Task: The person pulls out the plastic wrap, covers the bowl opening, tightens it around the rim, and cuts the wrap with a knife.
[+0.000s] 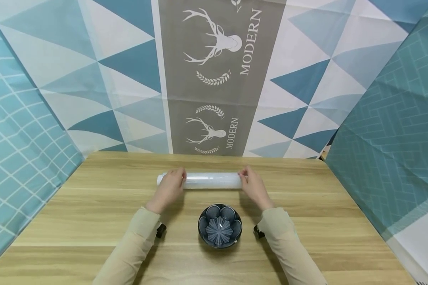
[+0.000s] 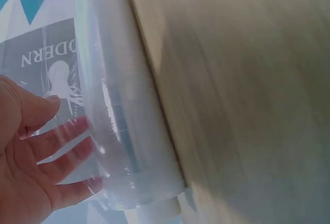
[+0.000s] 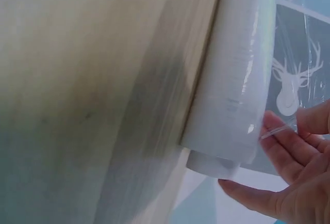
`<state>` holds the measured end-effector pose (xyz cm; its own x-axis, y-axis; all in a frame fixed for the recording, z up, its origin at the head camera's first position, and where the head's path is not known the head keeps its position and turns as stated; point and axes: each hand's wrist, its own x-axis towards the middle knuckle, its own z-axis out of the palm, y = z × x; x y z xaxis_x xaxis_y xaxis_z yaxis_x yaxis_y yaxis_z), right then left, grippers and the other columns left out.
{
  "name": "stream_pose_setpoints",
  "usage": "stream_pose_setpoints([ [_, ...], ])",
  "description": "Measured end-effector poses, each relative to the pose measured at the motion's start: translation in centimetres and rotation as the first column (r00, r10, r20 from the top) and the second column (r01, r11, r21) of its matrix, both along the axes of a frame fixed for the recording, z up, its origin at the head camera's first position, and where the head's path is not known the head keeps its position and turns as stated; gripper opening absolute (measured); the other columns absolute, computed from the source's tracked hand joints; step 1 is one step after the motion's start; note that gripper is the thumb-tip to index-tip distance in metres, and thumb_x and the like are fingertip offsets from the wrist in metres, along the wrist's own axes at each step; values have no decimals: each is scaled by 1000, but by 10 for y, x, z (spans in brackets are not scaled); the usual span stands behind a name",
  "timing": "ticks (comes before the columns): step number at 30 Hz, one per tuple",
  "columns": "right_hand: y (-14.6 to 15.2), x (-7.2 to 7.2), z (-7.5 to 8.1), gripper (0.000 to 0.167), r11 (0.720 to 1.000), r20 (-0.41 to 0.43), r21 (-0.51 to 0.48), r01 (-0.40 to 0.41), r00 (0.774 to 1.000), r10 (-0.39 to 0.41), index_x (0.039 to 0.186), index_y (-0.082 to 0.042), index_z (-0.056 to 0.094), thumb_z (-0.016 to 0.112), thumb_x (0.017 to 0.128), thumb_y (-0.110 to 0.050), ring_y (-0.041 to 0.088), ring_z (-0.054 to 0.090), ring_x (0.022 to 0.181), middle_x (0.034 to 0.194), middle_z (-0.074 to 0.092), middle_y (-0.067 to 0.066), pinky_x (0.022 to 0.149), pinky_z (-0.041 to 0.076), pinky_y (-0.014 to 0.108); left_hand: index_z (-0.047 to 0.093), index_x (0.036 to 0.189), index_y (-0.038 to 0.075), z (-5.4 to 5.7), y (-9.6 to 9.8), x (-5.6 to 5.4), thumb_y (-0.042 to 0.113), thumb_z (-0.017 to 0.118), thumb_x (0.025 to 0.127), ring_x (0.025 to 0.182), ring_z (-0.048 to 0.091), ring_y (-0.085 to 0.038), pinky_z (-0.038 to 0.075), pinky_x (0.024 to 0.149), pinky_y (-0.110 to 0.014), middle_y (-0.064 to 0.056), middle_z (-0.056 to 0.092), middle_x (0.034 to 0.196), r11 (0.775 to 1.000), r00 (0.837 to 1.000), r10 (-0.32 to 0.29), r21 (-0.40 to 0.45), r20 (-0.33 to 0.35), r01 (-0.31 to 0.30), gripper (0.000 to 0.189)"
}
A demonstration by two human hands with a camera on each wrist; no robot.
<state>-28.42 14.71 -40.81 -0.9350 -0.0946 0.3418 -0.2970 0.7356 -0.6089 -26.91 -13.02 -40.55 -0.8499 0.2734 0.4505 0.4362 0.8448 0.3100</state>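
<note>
A roll of clear cling film [image 1: 212, 180] lies crosswise on the wooden table, its white core [image 3: 209, 164] sticking out at the end. At its left end my left hand [image 1: 172, 184] pinches the loose edge of the film. Through the clear sheet, the left fingers [image 2: 67, 164] show behind it, with the thumb in front. At the right end my right hand [image 1: 253, 186] pinches the film between thumb and forefinger, drawing it into a small fold. A thin sheet of film [image 2: 62, 126] rises off the roll toward the hands.
A dark blue flower-patterned bowl [image 1: 219, 226] stands on the table [image 1: 92, 221] between the forearms, nearer than the roll. Behind the table hangs a patterned cloth [image 1: 214, 91], with teal cloths along both sides.
</note>
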Motion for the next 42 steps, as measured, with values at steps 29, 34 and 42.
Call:
stream_pose_setpoints([
  [29, 31, 47, -6, 6, 996, -23, -62, 66, 997, -68, 92, -4, 50, 49, 92, -9, 27, 61, 90, 103, 66, 11, 76, 47, 39, 47, 87, 6, 13, 29, 35, -3, 54, 83, 61, 55, -22, 46, 54, -31, -5, 52, 64, 996, 989, -65, -57, 134, 73, 13],
  [34, 38, 55, -6, 8, 994, -24, -68, 80, 996, -82, 93, -2, 50, 48, 93, -10, 14, 42, 54, 103, 66, 10, 60, 41, 28, 45, 85, 7, 18, 35, 44, -8, 52, 78, 57, 53, -23, 45, 51, -34, -5, 50, 61, 992, 990, -83, -84, 116, 93, 17],
  [42, 43, 64, -4, 8, 995, -17, -72, 65, 998, -66, 93, -2, 49, 47, 93, -10, 26, 60, 95, 105, 66, 12, 74, 48, 36, 44, 84, 7, 21, 37, 53, -6, 54, 77, 48, 52, -24, 43, 46, -35, -4, 48, 52, 985, 995, -97, -148, -31, 92, 18],
])
